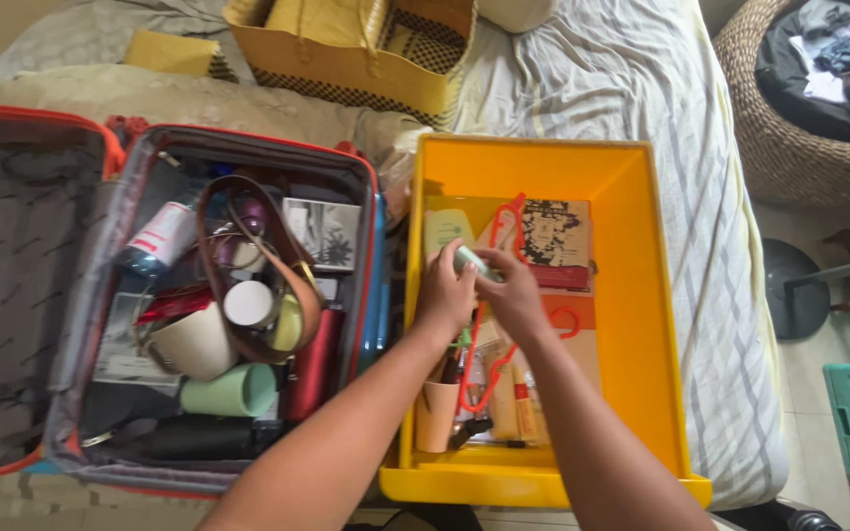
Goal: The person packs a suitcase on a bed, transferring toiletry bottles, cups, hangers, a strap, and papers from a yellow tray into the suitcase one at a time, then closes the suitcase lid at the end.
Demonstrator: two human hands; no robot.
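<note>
Hands, left (444, 292) and right (512, 295), jointly grasp pale-green tube (471, 261) over yellow bin (647, 324).

Both bare forearms are extended forward from the lower edge of the view and are angled toward each other, so that the hands meet at the centre. The left hand (444, 291) is held with its back upward, the fingers curled and closed in a grip. The right hand (514, 292) is set just beside it — touching it — with its fingers likewise bent inward. Both wrists are kept nearly straight — neither is sharply flexed.
</note>
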